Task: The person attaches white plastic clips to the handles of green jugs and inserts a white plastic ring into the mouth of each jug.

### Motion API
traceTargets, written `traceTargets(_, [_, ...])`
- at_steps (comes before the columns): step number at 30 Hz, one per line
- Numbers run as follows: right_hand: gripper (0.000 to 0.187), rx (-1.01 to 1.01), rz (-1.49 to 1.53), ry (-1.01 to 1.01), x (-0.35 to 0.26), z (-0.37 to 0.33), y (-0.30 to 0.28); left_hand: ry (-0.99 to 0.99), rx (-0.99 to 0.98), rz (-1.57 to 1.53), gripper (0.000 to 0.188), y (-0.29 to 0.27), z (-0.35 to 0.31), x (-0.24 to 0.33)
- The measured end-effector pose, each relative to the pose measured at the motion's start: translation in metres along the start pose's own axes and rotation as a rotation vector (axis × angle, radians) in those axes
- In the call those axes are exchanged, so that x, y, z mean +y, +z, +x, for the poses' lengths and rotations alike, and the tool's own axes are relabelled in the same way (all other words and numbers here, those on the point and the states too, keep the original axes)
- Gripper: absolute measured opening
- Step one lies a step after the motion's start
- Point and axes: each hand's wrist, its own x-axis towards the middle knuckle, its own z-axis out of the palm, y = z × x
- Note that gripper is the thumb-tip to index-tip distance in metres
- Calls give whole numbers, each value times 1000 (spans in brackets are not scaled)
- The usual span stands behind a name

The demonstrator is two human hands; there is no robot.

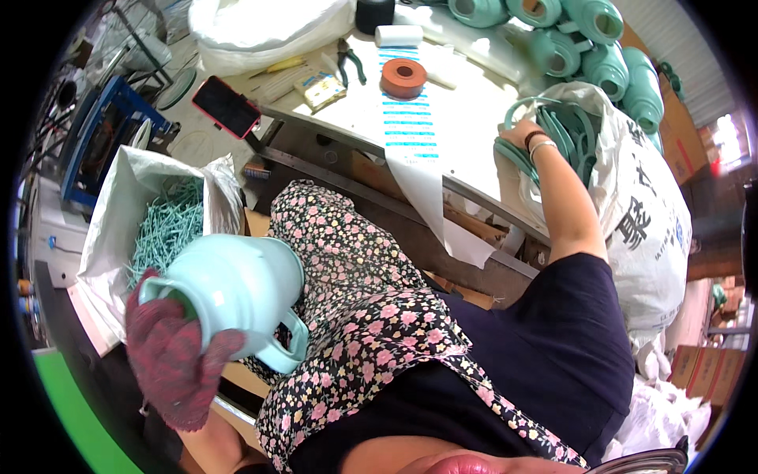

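My left hand (175, 351), in a dark red knitted glove, grips a pale teal plastic jug (237, 280) at its open mouth. The jug lies tilted across my lap, its looped handle (294, 347) toward me. At the far right, my bare right hand (524, 134) reaches to the mouth of a white woven sack (647, 229). Its fingers are closed around a curved green plastic piece (517, 160). Several similar curved green pieces (575, 134) fill the sack's opening. My fingertips there are partly hidden.
An open white sack of thin teal plastic scraps (170, 225) stands at left. On the white table lie pliers (347, 63), an orange tape roll (403, 79) and a label strip (409, 126). A phone (227, 106) stands by its edge. Several teal jugs (604, 67) pile up at far right.
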Motion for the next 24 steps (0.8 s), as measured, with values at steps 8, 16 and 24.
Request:
traceTargets(8, [54, -150, -350, -385, -3, 25, 16, 48, 29, 76, 37, 22, 6, -2])
traceTargets(16, [30, 766, 71, -318, -70, -73, -82, -3, 334, 87, 57, -8, -14, -9])
traceTargets(24, [59, 53, 817, -2169, -203, -250, -209, -282, 516, 345, 51, -7, 47, -61])
